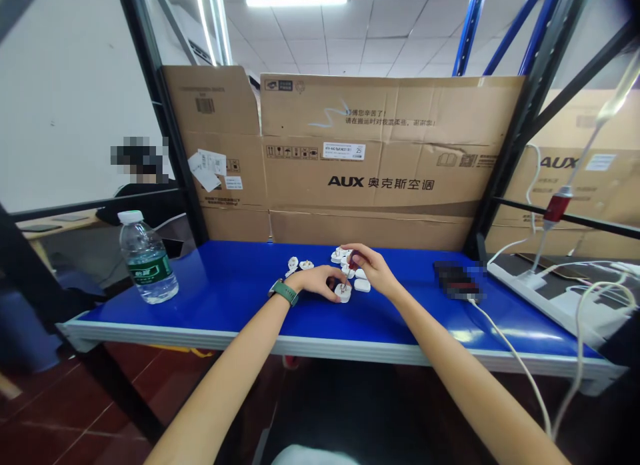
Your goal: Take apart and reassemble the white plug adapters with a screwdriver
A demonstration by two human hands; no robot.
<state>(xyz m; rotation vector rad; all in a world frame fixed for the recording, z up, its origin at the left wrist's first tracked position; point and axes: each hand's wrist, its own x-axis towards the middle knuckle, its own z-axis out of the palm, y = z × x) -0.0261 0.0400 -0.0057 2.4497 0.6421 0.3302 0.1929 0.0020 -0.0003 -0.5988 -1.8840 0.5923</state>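
Note:
My left hand [320, 280], with a green-strapped watch [284, 292] at its wrist, grips a small rounded white plastic piece [343, 295] against the blue tabletop. Metal parts show on top of that piece. A screwdriver [353, 258] with a dark red handle is held upright in my right hand [375, 268]. Its shaft points down to the white piece, and whether the tip sits in a screw is too small to tell. Beyond my right hand lie several similar white pieces [363, 285], partly hidden by the fingers. More white pieces with metal parts [306, 265] lie beyond my left hand.
A water bottle [149, 261] stands at the table's left. On the right lie a dark device [456, 280] with a white cable and a white power strip [555, 305]. A cardboard panel [370, 151] closes the back. Someone [143, 178] sits beyond the left frame.

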